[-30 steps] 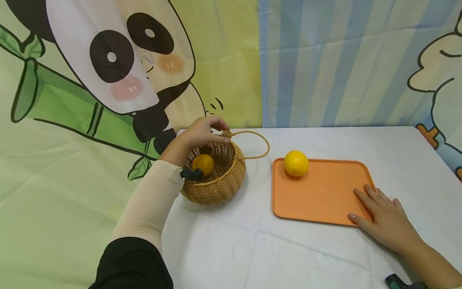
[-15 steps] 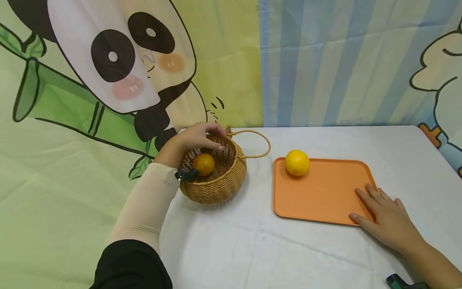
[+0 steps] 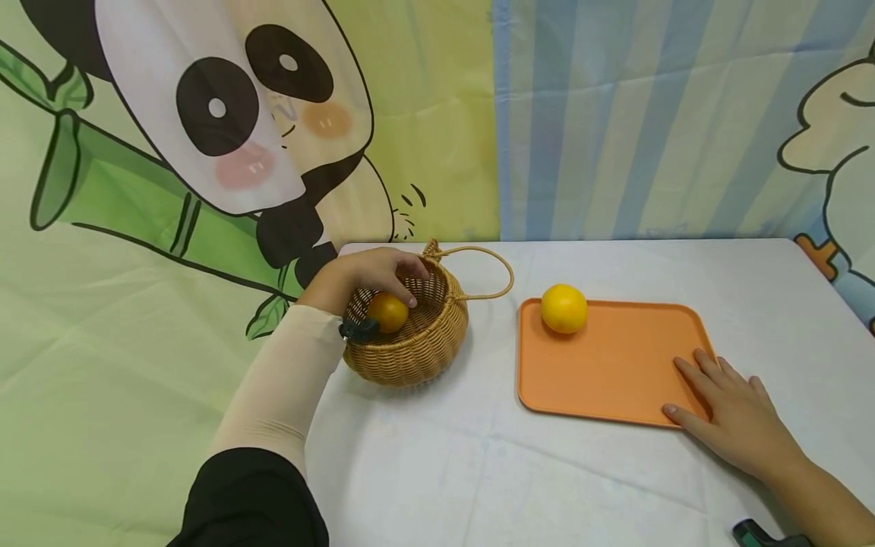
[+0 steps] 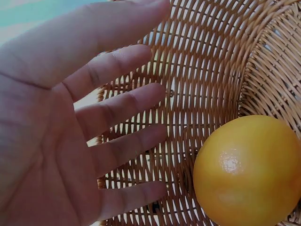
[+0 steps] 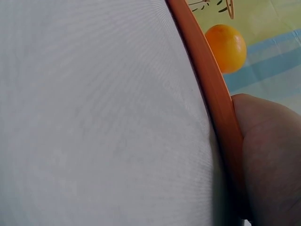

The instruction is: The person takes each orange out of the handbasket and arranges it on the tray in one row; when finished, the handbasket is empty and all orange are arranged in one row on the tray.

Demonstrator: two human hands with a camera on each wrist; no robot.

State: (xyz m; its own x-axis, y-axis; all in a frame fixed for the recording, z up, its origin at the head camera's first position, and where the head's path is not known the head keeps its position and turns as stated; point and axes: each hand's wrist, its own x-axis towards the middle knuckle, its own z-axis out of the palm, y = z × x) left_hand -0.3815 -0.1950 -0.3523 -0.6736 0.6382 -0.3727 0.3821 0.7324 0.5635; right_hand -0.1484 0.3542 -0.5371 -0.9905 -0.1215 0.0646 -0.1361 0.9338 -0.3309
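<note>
My left hand [image 3: 369,272] reaches over the rim of a wicker basket [image 3: 417,358], its fingers spread and slightly bent. An orange [image 3: 387,313] lies inside the basket. In the left wrist view a gap shows between the fingertips and this orange [image 4: 247,172]. A second orange [image 3: 563,308] sits at the upper left corner of an orange tray [image 3: 615,372]. My right hand [image 3: 738,418] rests with extended fingers on the tray's right end. In the right wrist view its thumb [image 5: 270,150] lies along the tray's rim [image 5: 207,75].
The basket's looped handle [image 3: 509,277] leans out to the right toward the tray. A white cloth [image 3: 492,471] covers the table. Behind it hangs a printed curtain [image 3: 615,114] with a panda [image 3: 232,182] on the left.
My left hand has come away from the basket's handle end at the far rim and lowered into the basket toward the orange. The right hand and tray stay put.
</note>
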